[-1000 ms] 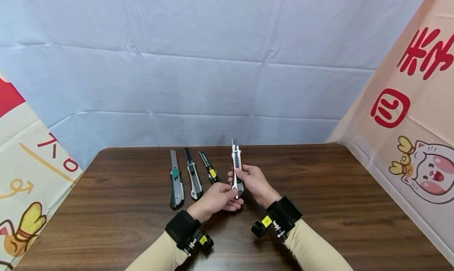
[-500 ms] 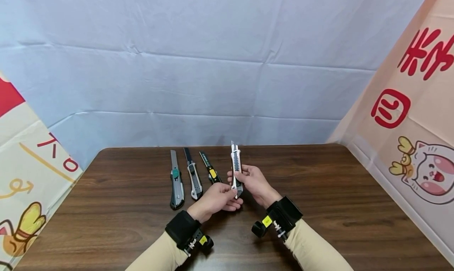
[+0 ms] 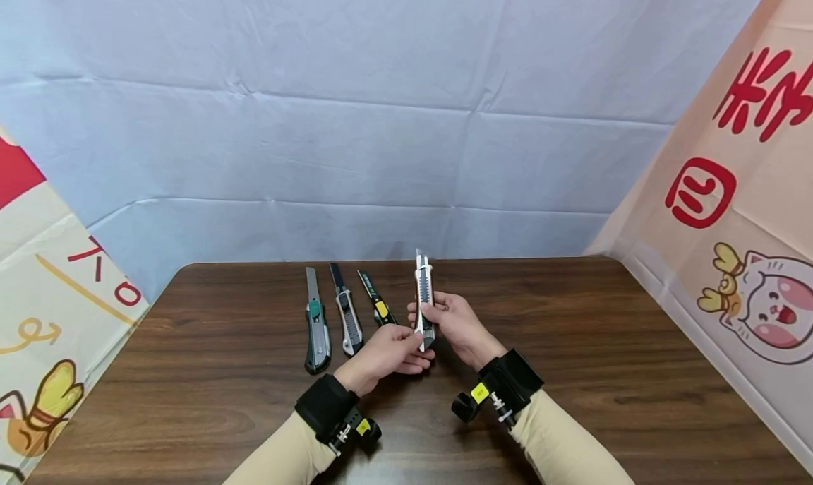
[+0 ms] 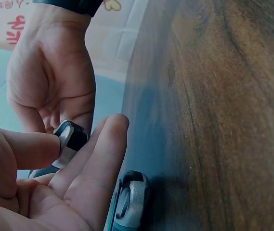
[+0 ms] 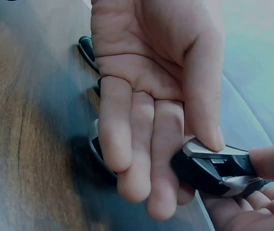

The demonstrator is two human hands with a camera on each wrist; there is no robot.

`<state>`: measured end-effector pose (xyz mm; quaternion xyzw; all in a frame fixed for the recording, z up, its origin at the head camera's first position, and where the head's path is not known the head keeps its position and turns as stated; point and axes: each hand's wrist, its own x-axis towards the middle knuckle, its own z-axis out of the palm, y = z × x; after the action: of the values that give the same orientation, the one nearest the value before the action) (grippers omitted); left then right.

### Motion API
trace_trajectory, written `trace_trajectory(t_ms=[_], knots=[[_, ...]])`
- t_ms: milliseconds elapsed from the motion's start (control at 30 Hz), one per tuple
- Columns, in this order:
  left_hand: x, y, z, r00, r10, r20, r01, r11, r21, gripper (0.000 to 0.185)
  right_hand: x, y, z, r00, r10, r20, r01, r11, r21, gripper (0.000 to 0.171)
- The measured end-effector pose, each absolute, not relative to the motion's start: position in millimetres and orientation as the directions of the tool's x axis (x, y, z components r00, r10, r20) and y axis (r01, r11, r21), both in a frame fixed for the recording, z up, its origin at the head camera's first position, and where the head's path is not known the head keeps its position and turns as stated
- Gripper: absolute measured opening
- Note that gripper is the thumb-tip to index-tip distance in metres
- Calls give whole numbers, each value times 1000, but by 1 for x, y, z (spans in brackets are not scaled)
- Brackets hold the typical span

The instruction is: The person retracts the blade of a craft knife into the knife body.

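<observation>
Both hands hold a white and black utility knife (image 3: 423, 298) above the dark wooden table (image 3: 571, 372), with its blade tip pointing away from me. My right hand (image 3: 452, 322) grips the knife's body, thumb lying on its top face (image 5: 209, 159). My left hand (image 3: 387, 352) pinches the knife's rear end (image 4: 70, 139) between thumb and fingers. Three more utility knives lie side by side on the table to the left: one with a green slider (image 3: 315, 322), a silver and black one (image 3: 346, 315), and a black one with a yellow slider (image 3: 376, 307).
A pale blue cloth (image 3: 356, 118) hangs behind the table. Printed banners stand at the left (image 3: 44, 301) and right (image 3: 743, 210) sides. Bare wood spreads to the right of the hands and along the front edge.
The held knife has shifted very slightly; both hands keep their hold. The three knives on the table have not moved.
</observation>
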<state>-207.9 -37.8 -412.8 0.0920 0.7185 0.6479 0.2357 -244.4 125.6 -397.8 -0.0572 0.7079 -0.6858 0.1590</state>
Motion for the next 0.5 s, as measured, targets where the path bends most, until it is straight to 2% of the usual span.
trace_trajectory(t_ms=[500], knots=[[-205, -36, -411, -867, 449, -216, -155, 170, 973, 36, -244, 128, -402, -932, -332, -145, 132, 61, -989, 38]])
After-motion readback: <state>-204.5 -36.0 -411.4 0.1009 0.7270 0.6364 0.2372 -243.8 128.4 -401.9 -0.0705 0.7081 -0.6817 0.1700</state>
